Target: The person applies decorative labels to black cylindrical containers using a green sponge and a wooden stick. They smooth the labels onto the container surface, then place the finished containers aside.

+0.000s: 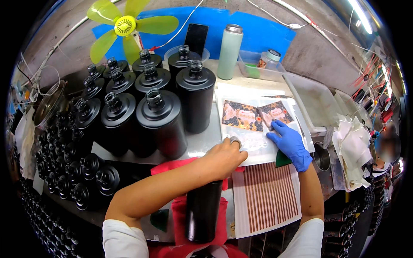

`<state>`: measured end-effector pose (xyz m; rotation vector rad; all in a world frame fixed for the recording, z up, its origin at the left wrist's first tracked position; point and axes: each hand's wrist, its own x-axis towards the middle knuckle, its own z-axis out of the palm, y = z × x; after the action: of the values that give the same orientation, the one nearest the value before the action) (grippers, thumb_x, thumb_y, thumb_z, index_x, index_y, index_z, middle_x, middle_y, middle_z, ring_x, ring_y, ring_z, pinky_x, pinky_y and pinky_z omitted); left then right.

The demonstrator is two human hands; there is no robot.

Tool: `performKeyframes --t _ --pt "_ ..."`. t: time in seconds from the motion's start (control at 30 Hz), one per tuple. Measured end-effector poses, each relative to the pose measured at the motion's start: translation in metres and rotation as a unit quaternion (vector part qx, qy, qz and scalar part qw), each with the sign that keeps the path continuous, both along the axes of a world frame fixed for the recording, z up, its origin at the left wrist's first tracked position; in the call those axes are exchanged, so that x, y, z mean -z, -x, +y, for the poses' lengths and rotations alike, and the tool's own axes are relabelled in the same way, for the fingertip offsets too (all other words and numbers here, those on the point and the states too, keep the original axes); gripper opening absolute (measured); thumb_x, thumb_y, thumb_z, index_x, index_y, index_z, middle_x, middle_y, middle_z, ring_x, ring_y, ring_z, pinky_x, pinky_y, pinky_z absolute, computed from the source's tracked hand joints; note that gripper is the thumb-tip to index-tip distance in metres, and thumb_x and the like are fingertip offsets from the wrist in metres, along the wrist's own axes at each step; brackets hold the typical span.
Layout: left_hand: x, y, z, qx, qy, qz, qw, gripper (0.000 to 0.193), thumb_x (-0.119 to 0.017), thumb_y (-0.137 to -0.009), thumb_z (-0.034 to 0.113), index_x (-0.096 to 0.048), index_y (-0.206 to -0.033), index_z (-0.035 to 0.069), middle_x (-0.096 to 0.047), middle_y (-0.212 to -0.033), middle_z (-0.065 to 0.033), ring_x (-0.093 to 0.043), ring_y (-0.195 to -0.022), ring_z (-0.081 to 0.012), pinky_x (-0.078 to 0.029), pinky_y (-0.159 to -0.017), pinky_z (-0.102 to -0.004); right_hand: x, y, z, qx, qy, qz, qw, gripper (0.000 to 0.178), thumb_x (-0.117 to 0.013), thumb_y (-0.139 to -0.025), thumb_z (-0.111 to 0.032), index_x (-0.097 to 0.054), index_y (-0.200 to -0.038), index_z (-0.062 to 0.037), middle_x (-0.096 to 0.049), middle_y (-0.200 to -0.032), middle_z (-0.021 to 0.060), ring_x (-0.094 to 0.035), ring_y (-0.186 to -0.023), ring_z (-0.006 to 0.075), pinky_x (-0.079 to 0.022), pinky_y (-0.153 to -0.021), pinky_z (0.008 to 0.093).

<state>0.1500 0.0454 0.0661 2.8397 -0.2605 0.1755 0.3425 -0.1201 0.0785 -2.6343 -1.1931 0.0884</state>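
Observation:
My right hand (pixel 291 144), in a blue glove, lies at the right side of a white sheet (pixel 245 157). Its fingertips touch the lower edge of a small patterned decal (pixel 278 112), with the thumb spread apart below. A wider black, pink and orange decal (pixel 241 116) lies flat to its left. My bare left hand (pixel 226 158) has its fingers curled down near the sheet's left edge, with a silvery band on one finger; what they hold, if anything, is hidden. Below that forearm a black bottle (pixel 202 213) lies on a red cloth (pixel 178 215), its upper end covered.
Several black bottles (pixel 159 114) stand at the left, with many smaller ones (pixel 69 163) beyond. A yellow-green fan (pixel 125 26), phone (pixel 196 38) and pale green flask (pixel 230 51) are at the back. Right are a white tray (pixel 312 129) and crumpled paper (pixel 352 148); a striped sheet (pixel 269 200) lies nearer.

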Motion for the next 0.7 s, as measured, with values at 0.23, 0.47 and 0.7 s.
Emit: performKeyframes --t 0.23,0.47,0.7 --pt "-0.001 0.0 -0.001 -0.018 0.007 0.042 0.999 0.028 -0.065 -0.071 0.01 -0.055 -0.095 0.0 -0.054 -0.095 -0.0243 -0.055 -0.092 -0.0395 -0.051 -0.072 -0.0437 0.0 0.029 -0.072 0.01 -0.009 0.025 1.0 0.057 -0.066 -0.079 -0.038 -0.052 -0.125 -0.0063 -0.05 -0.13 0.0139 -0.055 -0.111 0.0284 -0.044 -0.092 0.0342" --pt "-0.008 -0.001 -0.003 -0.019 0.022 0.056 0.998 0.035 -0.07 -0.073 0.021 -0.057 -0.099 0.003 -0.054 -0.095 -0.0242 -0.056 -0.093 -0.0395 -0.049 -0.077 -0.0439 0.024 0.047 -0.078 -0.026 -0.039 -0.051 0.998 0.068 -0.074 -0.07 -0.033 -0.049 -0.129 -0.0117 -0.048 -0.133 0.0095 -0.058 -0.107 0.0271 -0.049 -0.087 0.0336" --pt "-0.014 0.006 0.002 -0.049 0.01 0.07 0.996 0.038 -0.069 -0.075 0.032 -0.058 -0.097 0.004 -0.053 -0.096 -0.0234 -0.057 -0.09 -0.0393 -0.048 -0.077 -0.0429 0.036 0.056 -0.089 -0.052 -0.128 -0.056 0.989 0.065 -0.074 -0.069 -0.021 -0.049 -0.129 -0.0204 -0.049 -0.132 0.0061 -0.062 -0.096 0.0286 -0.052 -0.076 0.035"
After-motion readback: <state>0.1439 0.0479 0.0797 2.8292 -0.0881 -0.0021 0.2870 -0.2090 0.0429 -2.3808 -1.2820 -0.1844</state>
